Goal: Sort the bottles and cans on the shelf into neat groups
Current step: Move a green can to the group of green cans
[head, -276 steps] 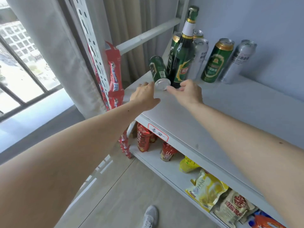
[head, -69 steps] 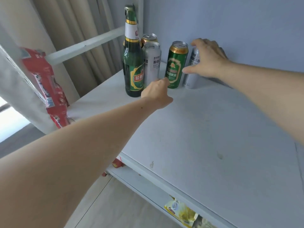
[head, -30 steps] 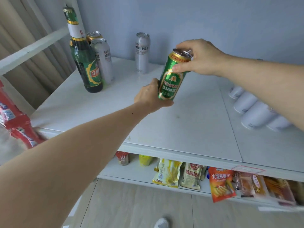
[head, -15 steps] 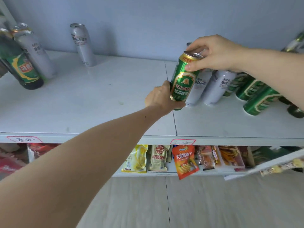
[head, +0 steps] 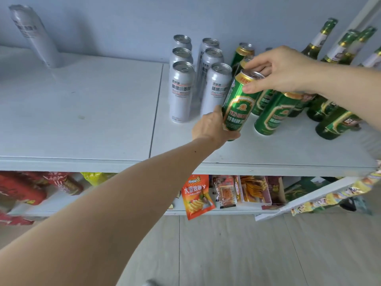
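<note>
A green beer can with a gold rim is held tilted just above the white shelf. My right hand pinches its top rim, and my left hand cups its base from the left. Right behind it stand several silver cans in two rows. To its right stand more green cans, then several green glass bottles. One lone silver can stands far left by the wall.
A blue-grey wall backs the shelf. The shelf below holds snack packets, among them an orange chip bag hanging over its edge. A white shelf upright rises at the far right. Grey floor lies underneath.
Both hands have carried the green can rightward along the shelf, from beside the lone bottle and cans at the left end to the grouped silver and green cans.
</note>
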### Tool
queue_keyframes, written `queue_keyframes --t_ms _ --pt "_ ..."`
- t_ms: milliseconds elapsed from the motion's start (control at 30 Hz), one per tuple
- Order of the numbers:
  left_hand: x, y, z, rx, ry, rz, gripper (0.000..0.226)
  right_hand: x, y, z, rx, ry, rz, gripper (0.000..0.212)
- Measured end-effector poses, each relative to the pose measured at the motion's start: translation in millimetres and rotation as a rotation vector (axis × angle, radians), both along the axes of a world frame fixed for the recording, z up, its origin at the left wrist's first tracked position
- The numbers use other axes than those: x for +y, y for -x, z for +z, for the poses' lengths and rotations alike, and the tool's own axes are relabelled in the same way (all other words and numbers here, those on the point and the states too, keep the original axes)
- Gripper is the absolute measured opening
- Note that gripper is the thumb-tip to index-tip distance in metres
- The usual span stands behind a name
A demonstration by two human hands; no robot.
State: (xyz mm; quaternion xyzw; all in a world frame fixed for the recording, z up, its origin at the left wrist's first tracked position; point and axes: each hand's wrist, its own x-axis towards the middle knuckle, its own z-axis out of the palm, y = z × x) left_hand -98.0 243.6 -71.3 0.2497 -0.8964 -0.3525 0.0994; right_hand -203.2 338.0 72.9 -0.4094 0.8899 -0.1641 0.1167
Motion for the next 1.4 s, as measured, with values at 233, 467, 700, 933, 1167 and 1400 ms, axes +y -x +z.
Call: queue_keyframes --t_ms 233,467,700,933,1167,1400 --pt "20.8 48.6 -33.0 0.068 -0.103 0.012 0.057 12.6 39.1 -22.7 0.039 -0.022 0.014 0.066" --pt "33.9 86.0 -44.0 0.088 -0.157 0.093 0.055 12.3 73.0 -34.1 0.080 -0.027 0.065 0.067" --pt "38.6 101.3 -45.0 0.105 -0.165 0.175 0.059 8.3 89.8 -35.7 0.161 -0.030 0.136 0.071" --pt "42.3 107.2 -45.8 0.087 -0.111 0.213 0.056 8.7 95.9 -41.5 0.191 -0.010 0.165 0.071" --pt "43.4 100.5 -42.2 0.041 -0.135 0.207 0.054 12.1 97.7 -42.4 0.228 -0.044 0.196 0.072" --pt "39.8 77.4 -23.8 -0.069 -0.069 0.181 0.056 7.3 83.9 -27.2 0.352 -0.014 0.283 0.072"
